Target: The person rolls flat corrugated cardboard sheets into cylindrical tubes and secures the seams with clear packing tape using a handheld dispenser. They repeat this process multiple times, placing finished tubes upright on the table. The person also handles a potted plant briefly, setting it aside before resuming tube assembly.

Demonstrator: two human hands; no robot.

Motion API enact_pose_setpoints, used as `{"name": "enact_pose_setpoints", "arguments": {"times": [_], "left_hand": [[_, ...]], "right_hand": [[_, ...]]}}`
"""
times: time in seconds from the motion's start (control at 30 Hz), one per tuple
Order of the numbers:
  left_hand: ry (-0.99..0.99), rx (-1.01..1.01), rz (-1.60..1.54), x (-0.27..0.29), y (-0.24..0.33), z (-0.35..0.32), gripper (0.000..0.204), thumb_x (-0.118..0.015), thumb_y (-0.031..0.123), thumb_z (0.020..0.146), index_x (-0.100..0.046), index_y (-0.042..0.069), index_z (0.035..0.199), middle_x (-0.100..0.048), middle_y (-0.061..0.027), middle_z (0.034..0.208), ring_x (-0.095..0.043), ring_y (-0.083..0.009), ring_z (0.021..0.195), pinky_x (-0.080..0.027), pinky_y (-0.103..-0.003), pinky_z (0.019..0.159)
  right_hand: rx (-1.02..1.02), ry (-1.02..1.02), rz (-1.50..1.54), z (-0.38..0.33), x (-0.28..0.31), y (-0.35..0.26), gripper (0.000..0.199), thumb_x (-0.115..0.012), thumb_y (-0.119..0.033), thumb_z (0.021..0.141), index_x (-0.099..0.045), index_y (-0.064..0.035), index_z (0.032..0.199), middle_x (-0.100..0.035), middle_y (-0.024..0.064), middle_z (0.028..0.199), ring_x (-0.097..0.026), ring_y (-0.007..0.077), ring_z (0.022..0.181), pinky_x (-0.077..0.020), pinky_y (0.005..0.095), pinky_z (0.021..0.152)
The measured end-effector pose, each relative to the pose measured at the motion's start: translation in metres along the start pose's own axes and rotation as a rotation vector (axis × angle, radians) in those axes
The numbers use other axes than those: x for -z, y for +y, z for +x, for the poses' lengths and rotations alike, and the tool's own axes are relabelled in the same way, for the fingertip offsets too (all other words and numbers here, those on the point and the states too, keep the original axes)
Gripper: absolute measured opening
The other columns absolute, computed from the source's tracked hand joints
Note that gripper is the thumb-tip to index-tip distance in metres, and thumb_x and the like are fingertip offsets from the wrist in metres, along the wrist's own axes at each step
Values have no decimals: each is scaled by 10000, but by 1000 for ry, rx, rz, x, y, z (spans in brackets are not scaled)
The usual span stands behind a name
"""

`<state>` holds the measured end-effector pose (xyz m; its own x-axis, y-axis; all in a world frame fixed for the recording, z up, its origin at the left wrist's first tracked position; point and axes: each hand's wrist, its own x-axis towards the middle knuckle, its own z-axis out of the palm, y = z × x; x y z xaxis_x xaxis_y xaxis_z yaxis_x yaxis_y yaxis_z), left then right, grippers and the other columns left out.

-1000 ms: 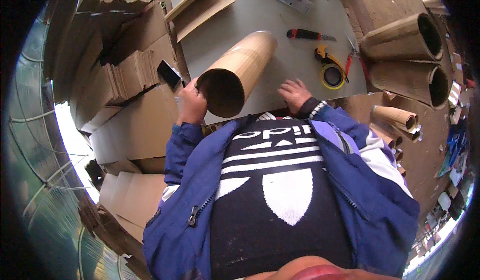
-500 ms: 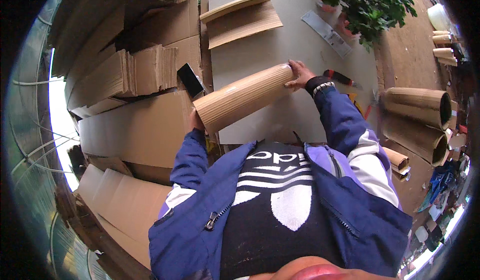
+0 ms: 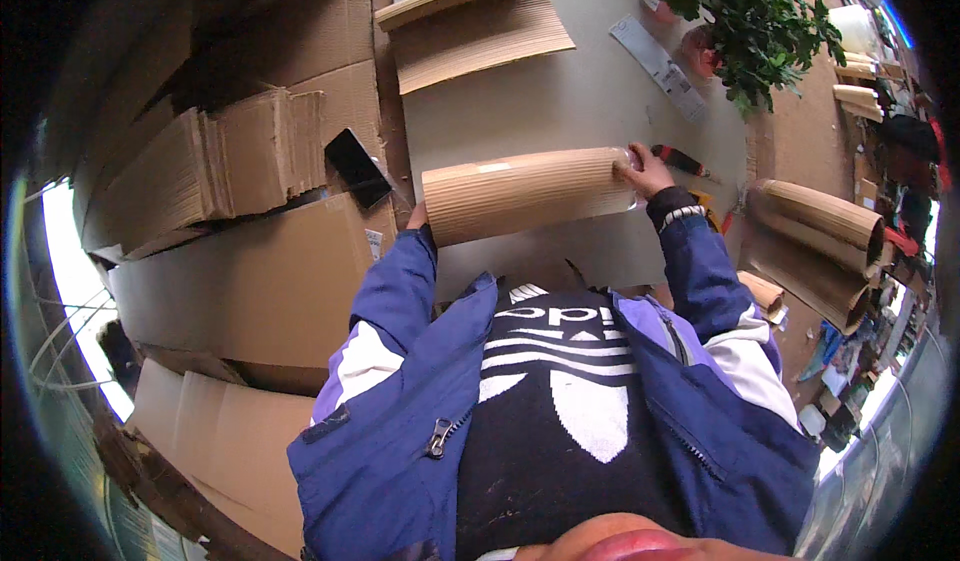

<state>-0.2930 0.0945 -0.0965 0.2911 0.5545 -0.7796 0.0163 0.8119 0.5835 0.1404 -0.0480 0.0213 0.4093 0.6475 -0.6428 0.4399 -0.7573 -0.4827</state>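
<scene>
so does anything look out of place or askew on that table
One thing: a black phone lies tilted, half on the stacked cardboard beside the grey table. The cardboard roll looks undamaged.

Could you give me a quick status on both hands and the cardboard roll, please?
Left hand and right hand grip opposite ends of the brown corrugated cardboard roll. Roll lies crosswise over grey table. Black phone beside left end.

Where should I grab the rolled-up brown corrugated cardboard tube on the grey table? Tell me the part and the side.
Grip the rolled brown corrugated cardboard tube at its two open ends, one hand from each side. It lies lengthwise across the grey table, probably too wide to span with one hand's fingers. The left hand and right hand already sit at those ends.
</scene>
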Motion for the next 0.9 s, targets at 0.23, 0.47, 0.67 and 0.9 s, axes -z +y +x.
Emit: {"name": "enact_pose_setpoints", "arguments": {"times": [0.23,0.47,0.67,0.9], "left_hand": [[425,-720,557,3,129,9,221,-666,88,850,-651,48,1067,-685,-78,979,-648,-196,913,-518,-352,822],[-297,-775,1134,-117,175,20,270,-695,237,882,-670,88,1107,-696,-97,1065,-675,-256,970,-528,-340,857],[44,-1013,1288,-128,204,75,396,-685,225,860,-594,129,1233,-634,-111,1155,-639,-279,1040,-531,-400,875],[143,-1211,1915,-201,164,144,594,-657,197,852,-451,259,1407,-543,-46,1311,-528,-292,1197,-515,-439,915]], "right_hand": [[37,314,-248,-19,-51,-1,748,-622,-505,869,-416,-34,1412,-535,271,1275,-543,433,1177,-454,489,983],[11,274,-72,-9,-40,3,895,-702,-541,816,-331,-66,1477,-477,286,1346,-514,414,1226,-422,461,1038],[-159,218,413,-15,-43,21,1019,-847,-436,712,-301,-69,1489,-512,217,1370,-522,288,1250,-433,391,1036],[-74,149,363,-57,-48,33,992,-914,-298,603,-369,-43,1391,-539,195,1309,-553,281,1193,-460,390,1013]]}}
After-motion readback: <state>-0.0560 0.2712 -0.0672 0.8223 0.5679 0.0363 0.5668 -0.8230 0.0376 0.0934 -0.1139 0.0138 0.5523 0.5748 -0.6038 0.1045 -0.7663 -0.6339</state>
